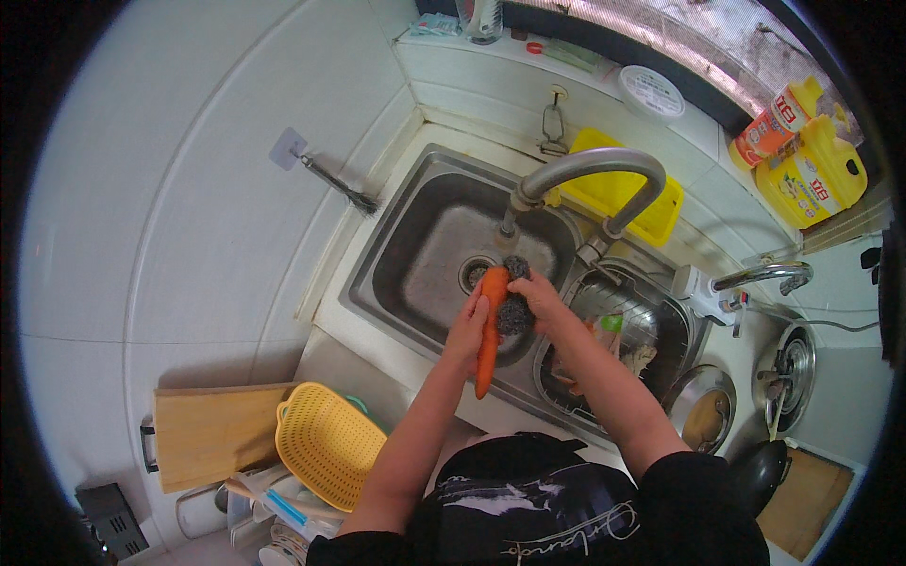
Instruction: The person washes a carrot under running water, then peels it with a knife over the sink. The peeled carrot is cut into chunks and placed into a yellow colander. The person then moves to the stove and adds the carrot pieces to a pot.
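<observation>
A long orange carrot [492, 339] lies in my left hand [467, 329], its thick end toward the faucet. My right hand [539, 301] grips a dark steel wool scrubber [515, 316] against the carrot's right side. Both hands are over the near right part of the left sink basin [425, 233]. Just beyond them is the spout of a curved metal faucet [594, 166]; whether water runs from it is hard to tell. The basin's drain [476, 272] shows to the left of the carrot. My hands partly cover the scrubber.
The right basin holds a wire rack [679, 339] with food scraps and wrapping. A yellow tray [623, 191] leans behind the faucet. At lower left are a yellow colander [329, 446] and a wooden cutting board [219, 431]. A pot lid [701, 407] sits right of the sink.
</observation>
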The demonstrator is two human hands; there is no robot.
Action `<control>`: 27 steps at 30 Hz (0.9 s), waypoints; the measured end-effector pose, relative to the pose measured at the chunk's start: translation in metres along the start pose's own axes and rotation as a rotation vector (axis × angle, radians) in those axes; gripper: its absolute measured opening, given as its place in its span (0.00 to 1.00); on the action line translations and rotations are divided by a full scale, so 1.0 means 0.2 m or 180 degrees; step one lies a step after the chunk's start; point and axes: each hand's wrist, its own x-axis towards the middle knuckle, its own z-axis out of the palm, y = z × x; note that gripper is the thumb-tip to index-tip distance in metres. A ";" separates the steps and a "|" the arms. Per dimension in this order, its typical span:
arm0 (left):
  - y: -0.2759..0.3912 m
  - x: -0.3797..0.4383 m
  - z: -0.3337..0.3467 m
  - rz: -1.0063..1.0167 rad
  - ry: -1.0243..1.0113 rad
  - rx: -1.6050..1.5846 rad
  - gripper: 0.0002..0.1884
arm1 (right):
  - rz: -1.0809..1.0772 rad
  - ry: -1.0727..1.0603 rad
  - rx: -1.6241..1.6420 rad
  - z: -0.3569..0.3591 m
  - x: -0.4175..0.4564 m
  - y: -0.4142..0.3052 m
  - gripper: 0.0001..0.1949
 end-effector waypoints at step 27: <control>-0.07 0.03 -0.03 0.0033 0.0058 -0.0406 0.21 | 0.0404 0.0536 -0.0051 0.11 -0.02 0.00 0.13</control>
